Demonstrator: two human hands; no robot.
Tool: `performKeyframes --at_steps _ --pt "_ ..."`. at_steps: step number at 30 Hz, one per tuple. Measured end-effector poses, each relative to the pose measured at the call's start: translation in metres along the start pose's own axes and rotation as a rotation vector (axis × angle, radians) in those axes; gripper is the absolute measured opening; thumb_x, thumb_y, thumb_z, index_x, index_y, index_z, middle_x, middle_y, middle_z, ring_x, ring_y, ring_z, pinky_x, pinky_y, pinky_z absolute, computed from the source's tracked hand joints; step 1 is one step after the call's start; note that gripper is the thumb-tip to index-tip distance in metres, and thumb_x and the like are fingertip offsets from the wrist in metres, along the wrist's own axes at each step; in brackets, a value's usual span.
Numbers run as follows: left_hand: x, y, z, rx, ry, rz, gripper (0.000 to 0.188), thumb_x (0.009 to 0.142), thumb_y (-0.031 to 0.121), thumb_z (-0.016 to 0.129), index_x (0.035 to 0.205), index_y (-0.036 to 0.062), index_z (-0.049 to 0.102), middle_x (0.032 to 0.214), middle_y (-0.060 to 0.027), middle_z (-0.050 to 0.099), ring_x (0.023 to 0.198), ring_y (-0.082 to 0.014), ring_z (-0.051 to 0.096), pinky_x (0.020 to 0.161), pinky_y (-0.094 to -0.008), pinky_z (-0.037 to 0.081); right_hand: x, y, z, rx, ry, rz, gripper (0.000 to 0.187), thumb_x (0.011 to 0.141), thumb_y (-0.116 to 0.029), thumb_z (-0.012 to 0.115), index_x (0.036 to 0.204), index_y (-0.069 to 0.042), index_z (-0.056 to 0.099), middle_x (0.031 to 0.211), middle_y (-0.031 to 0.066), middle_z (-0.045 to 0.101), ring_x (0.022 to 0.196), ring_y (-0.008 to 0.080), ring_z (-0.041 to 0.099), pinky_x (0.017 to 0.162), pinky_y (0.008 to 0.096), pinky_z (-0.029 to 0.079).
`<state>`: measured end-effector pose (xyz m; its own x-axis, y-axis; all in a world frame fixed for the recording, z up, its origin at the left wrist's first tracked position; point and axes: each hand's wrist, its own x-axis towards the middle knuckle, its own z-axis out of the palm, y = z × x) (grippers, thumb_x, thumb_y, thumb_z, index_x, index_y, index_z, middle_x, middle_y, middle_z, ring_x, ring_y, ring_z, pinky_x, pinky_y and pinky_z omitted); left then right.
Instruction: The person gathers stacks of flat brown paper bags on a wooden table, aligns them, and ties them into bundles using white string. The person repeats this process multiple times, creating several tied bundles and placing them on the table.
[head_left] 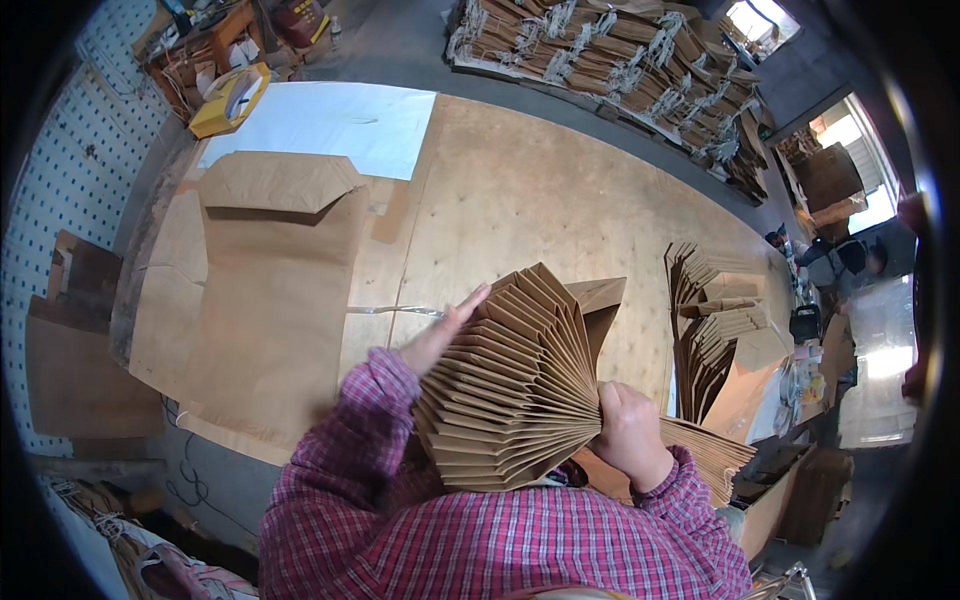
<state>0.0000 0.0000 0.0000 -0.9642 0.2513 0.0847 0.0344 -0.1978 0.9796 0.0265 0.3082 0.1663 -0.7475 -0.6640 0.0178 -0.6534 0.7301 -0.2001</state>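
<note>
A thick sheaf of brown paper bags is held in front of my chest, its folded ends spread like a fan toward the left. My right hand is closed in a fist round the narrow, gathered side of the sheaf. Against the upper left of the fan lies my left hand, its fingers stretched out along the outer bag. One bag's flap sticks out beyond the sheaf toward the far right. To the left, a large paper bag lies flat on the wooden table with its far end folded over.
Another fanned batch of bags sits at the table's right side, and a further pile lies beside my right forearm. A white sheet and a yellow box are at the far left. Tied bag bundles are stacked beyond the table.
</note>
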Motion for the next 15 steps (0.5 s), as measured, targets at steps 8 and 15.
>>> performKeyframes --at_steps 8,15 --pt "0.024 0.012 0.025 -0.041 -0.024 -0.086 0.083 0.103 0.062 0.009 0.158 0.0004 0.005 0.166 -0.0164 0.005 0.154 -0.0257 0.001 0.124 -0.0365 0.002 0.002 -0.001 0.002 0.024 0.002 -0.025 0.036 0.063 -0.005 0.072 0.095 0.001 0.057 0.075 0.0126 0.057 0.069 0.0315 0.061 0.059 0.0414 0.049" --pt "0.038 0.007 0.034 0.078 -0.071 -0.069 0.079 0.105 0.058 0.013 0.159 0.0009 0.006 0.166 -0.0162 0.008 0.154 -0.0257 0.003 0.124 -0.0381 0.003 -0.003 -0.003 -0.002 0.034 -0.022 -0.045 0.044 0.064 -0.005 0.070 0.105 0.003 0.058 0.074 0.0123 0.058 0.068 0.0303 0.061 0.058 0.0405 0.049"
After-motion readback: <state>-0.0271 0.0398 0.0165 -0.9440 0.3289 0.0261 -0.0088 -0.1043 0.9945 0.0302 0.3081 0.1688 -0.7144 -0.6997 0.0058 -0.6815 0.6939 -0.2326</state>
